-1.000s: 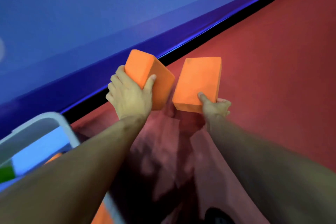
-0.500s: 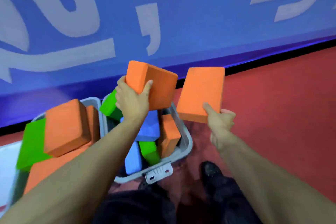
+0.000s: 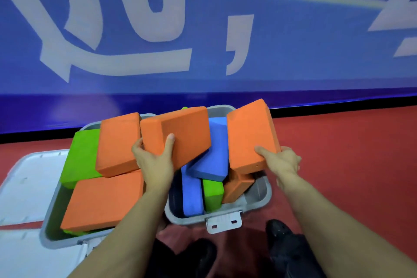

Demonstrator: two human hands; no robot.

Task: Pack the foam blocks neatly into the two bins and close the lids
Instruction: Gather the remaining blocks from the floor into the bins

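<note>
Two dark shoes (image 3: pixel 284 232) stand at six o'clock on the red floor (image 3: pixel 349 165). Two grey bins sit side by side ahead: the left bin (image 3: pixel 48 228) shows three orange blocks and two green ones, its white lid (image 3: pixel 20 198) open at nine o'clock; the right bin (image 3: pixel 259 198) shows two blue, one green and one orange. The left hand (image 3: pixel 155 162) grips an orange block (image 3: pixel 180 137) above the bins' shared edge, thumb on top. The right hand (image 3: pixel 282 161) pinches another orange block (image 3: pixel 250 135) over the right bin. Beyond, at twelve o'clock, a blue banner (image 3: pixel 316 52) carries large white characters and a comma, unreadable.
</note>
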